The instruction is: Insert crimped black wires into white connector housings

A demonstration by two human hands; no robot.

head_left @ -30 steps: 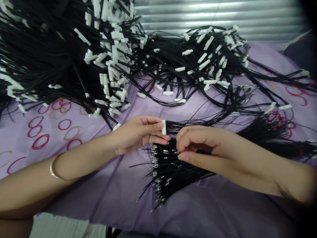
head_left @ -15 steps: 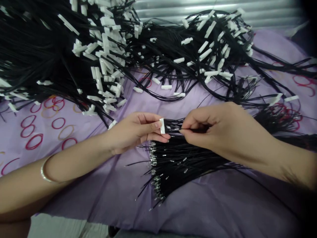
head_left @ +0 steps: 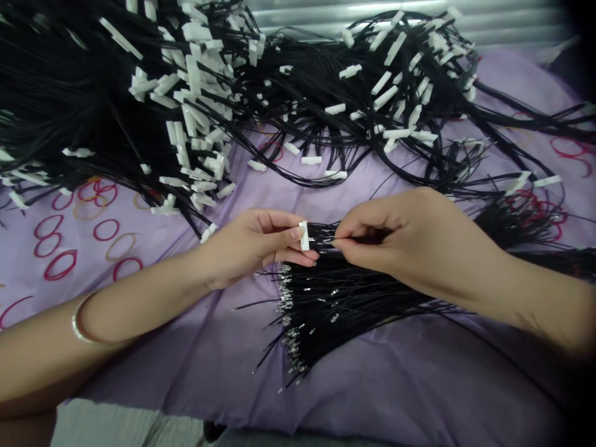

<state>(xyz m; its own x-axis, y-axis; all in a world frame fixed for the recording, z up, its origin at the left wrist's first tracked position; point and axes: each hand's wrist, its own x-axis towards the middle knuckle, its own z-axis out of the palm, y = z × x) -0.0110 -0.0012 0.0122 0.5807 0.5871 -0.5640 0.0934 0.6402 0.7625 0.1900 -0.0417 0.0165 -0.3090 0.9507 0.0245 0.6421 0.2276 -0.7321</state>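
Note:
Between the thumb and fingers of my left hand (head_left: pixel 265 245) is a small white connector housing (head_left: pixel 304 236), standing on edge. Just to its right, my right hand (head_left: pixel 391 239) pinches thin black wires (head_left: pixel 323 233) whose metal tips point at the housing. Whether any tip sits inside the housing I cannot tell. Beneath both hands lies a fanned bundle of loose black wires (head_left: pixel 344 298), with silvery crimped terminals (head_left: pixel 288 316) along its left end.
A large heap of black wires with white connectors (head_left: pixel 195 74) fills the back left. More connector-ended cables (head_left: pixel 395 93) lie at the back right. Red and tan rubber bands (head_left: pixel 60 264) are scattered at left on the purple cloth (head_left: pixel 209 372). Corrugated metal (head_left: pixel 326 18) stands behind.
My right hand has moved slightly left, bringing the pinched wire tips closer to the white housing. My left hand keeps its hold on the housing.

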